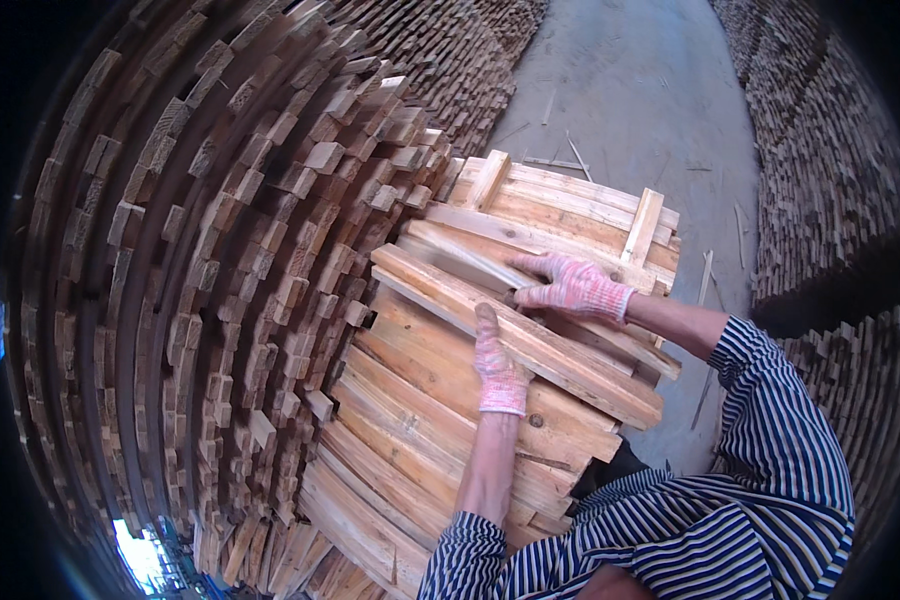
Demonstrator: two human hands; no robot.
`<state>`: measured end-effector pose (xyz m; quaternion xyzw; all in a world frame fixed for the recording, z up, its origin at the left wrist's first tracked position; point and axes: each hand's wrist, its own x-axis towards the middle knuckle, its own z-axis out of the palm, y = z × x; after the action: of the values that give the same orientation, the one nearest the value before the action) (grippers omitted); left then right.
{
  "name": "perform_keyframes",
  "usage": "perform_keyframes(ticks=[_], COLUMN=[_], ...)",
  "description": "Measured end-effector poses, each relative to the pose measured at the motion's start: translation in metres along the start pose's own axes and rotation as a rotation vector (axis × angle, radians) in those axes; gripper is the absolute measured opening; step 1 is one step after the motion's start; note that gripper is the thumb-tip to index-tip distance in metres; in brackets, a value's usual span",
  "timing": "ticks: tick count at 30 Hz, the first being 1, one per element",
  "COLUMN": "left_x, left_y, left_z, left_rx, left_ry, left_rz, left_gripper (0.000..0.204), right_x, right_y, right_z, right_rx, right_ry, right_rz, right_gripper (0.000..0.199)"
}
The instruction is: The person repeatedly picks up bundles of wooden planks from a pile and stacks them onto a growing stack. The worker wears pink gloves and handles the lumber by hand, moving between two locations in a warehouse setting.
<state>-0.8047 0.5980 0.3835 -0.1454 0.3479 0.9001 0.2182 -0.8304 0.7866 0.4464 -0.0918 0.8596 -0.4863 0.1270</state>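
Soft light, bowed, darkened edges

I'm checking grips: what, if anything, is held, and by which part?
The left hand holds the near plank along its near edge, about mid-length; the right hand grips the plank beyond it, also near the middle.

Left hand (498, 362): one. Right hand (572, 284): one. Gloves (610, 290): two, one per hand. Striped sleeves (785, 410): two. Short crosspieces (643, 228): two, lying across boards. Boards (415, 395): many; overlap prevents an exact count. Stacks (310, 190): at least three. Aisle (635, 90): one, between stacks.
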Motion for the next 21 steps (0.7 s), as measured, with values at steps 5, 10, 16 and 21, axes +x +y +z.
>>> perform_keyframes(ticks=[5,10,16,21], left_x=[-0.004,0.007,0.009,0.009], left_y=[-0.018,-0.027,-0.021,-0.017], left_z=[0.044,0.041,0.032,0.021], left_rx=[0.16,0.084,0.059,-0.004], left_ry=[0.034,0.06,0.076,-0.029], left_rz=[-0.007,-0.05,0.013,0.063], left_gripper=[0.099,0.1,0.09,0.084], right_x=[0.009,0.013,0.034,0.101], right_y=[-0.018,-0.023,-0.003,0.073], right_z=[-0.024,-0.016,-0.04,-0.105], right_rx=[-0.018,-0.13,-0.198,-0.211], right_ry=[-0.034,-0.099,-0.038,0.081], right_rz=[-0.016,-0.157,-0.182,-0.099], right_gripper=[0.084,0.081,0.074,0.065])
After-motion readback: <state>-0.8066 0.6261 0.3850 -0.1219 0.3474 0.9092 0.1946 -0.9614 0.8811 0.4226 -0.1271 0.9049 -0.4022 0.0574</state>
